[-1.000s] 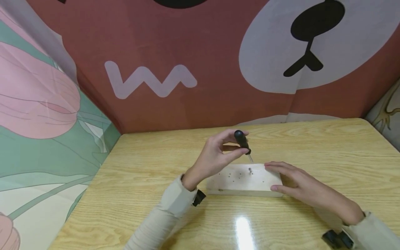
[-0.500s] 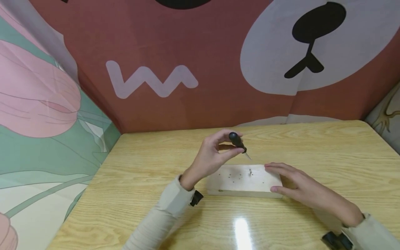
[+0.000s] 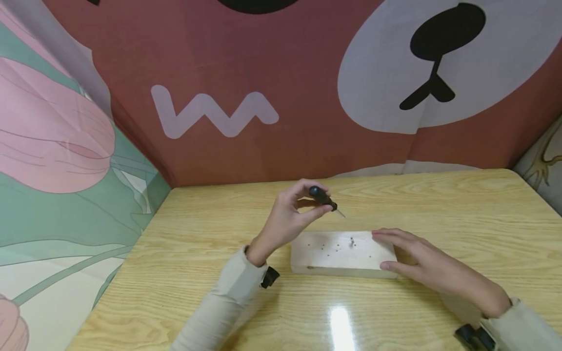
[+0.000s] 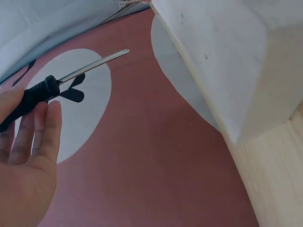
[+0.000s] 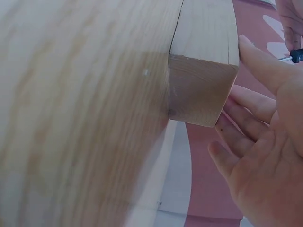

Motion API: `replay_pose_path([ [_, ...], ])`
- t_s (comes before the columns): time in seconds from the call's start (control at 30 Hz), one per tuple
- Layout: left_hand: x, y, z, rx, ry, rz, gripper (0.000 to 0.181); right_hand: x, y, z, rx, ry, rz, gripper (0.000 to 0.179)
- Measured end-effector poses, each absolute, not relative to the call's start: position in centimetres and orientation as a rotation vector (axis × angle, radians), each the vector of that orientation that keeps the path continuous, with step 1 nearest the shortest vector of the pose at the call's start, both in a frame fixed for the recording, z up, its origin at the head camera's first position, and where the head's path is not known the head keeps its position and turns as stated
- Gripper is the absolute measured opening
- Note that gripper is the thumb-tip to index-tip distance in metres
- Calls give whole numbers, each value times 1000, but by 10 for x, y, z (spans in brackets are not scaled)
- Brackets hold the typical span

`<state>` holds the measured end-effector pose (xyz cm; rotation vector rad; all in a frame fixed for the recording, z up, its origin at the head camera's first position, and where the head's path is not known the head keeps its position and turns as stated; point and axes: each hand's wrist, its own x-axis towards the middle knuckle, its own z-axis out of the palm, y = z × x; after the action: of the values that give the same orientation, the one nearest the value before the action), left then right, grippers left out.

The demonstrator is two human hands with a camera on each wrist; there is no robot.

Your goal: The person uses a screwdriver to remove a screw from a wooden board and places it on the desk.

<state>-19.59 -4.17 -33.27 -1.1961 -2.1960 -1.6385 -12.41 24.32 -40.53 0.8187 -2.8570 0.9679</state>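
Observation:
My left hand (image 3: 285, 214) holds a black-handled screwdriver (image 3: 320, 196) between thumb and fingers, above the table and beyond the block's far edge. In the left wrist view, the metal shaft of the screwdriver (image 4: 92, 66) points away from the hand, its tip touching nothing. A pale wooden block (image 3: 338, 258) lies on the table, with several small dark holes in its top. One screw (image 3: 351, 242) stands up from the block towards its right half. At the block's right end my right hand (image 3: 421, 258) grips it, thumb at the near edge and fingers at the far edge.
The wood-grain table (image 3: 197, 234) extends around the block. Behind it hangs a reddish-brown cloth (image 3: 285, 156) with a cartoon face, and a floral cloth (image 3: 57, 161) covers the left side. A small black camera (image 3: 270, 277) sits on the left wrist.
My left hand has drawn the screwdriver to the left, away from the screw, and the tool has tilted further over. The right hand and the block have stayed in place.

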Motion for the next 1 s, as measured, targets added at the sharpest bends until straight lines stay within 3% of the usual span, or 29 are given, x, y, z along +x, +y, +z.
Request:
replay_pose_path([
  [0.23, -196, -43, -334, -1170, -2238, -1638, 23, -126, 239, -397, 813, -2847, 979, 55],
  [1.0, -197, -50, -339, -1110, -2259, -1607, 23, -134, 215, -387, 793, -2849, 1097, 46],
])
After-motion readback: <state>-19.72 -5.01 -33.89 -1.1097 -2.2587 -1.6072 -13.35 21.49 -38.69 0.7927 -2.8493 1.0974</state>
